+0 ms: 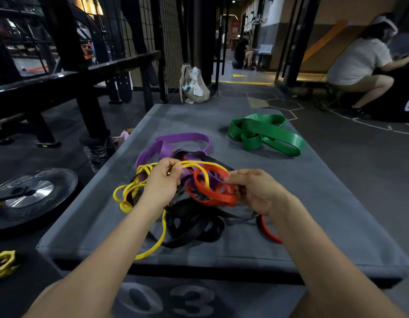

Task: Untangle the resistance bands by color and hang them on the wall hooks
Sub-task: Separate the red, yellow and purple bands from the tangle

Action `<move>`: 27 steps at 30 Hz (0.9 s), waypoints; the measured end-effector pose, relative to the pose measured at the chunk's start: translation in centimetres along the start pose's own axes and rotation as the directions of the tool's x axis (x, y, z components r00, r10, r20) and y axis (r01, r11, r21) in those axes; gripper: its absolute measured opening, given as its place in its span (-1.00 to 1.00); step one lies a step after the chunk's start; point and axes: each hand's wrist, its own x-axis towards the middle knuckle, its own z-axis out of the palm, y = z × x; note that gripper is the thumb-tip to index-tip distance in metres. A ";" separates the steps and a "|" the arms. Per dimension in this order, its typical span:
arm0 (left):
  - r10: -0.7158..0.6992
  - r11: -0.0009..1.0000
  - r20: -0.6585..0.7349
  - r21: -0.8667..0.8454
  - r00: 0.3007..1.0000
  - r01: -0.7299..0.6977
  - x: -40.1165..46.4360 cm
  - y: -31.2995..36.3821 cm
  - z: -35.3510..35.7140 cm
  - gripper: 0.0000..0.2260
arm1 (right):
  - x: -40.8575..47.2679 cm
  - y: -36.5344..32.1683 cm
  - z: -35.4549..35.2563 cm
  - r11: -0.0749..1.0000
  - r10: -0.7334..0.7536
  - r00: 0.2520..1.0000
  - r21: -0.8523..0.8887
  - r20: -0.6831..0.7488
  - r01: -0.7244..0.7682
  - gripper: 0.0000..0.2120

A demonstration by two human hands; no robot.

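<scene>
On grey mat point(325, 203), tangle sits right under both hands. Left hand point(162, 182) pinches yellow band point(139, 187); right hand point(256, 191) grips red band point(212, 196). Yellow seems to loop through red, running left to right. Green band point(265, 134) lies apart, far right.

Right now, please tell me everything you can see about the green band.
The green band is a wide, flat loop that looks like glossy rubber. It lies alone on the far right part of the grey padded platform, folded over itself in several loose curls. No hand touches it, and it sits apart from the tangled pile of other bands.
</scene>
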 end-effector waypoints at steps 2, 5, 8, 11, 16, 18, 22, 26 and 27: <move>-0.020 1.000 -0.010 0.001 1.000 0.020 0.1 0.0 0.0 -0.81 | -0.1 -0.1 -0.8 1.000 -0.015 1.000 0.018 0.016 0.014 -0.81; -0.057 0.998 -0.034 -0.040 0.998 0.056 0.1 0.6 0.0 -0.81 | -0.2 -0.2 -1.7 0.997 -0.061 0.998 0.045 0.032 0.059 -0.83; -0.096 0.986 -0.007 -0.136 0.995 0.094 -0.2 0.9 0.3 -0.82 | -0.4 -0.2 -2.1 0.993 -0.114 0.992 0.045 0.061 0.111 -0.84; -0.122 0.969 0.028 -0.214 0.992 0.125 -0.6 1.2 1.0 -0.82 | -0.5 -0.3 -2.0 0.989 -0.127 0.987 0.084 0.099 0.119 -0.85; -0.204 0.928 -0.003 -0.318 0.979 0.192 -0.4 1.5 0.7 -0.80 | -0.8 -0.4 -2.5 0.985 -0.172 0.953 0.058 0.249 0.162 -0.67; -0.234 0.900 0.006 -0.376 0.972 0.220 -0.4 1.7 0.6 -0.79 | -0.6 0.0 -2.6 0.981 -0.168 0.960 -0.062 0.222 0.186 -0.53; -0.213 0.890 0.034 -0.405 0.976 0.208 -0.5 2.0 0.5 -0.86 | -0.4 -0.1 -2.3 0.976 -0.207 0.976 -0.083 -0.065 0.201 -0.88; -0.178 0.923 0.087 -0.331 0.980 0.197 -0.7 1.9 0.4 -0.92 | -0.8 -0.8 -1.8 0.980 -0.199 0.961 -0.022 -0.191 0.198 -0.82; -0.180 0.929 0.092 -0.311 0.979 0.200 -0.7 1.9 0.4 -0.91 | -0.8 -0.7 -1.6 0.978 -0.205 0.957 -0.020 -0.203 0.205 -0.79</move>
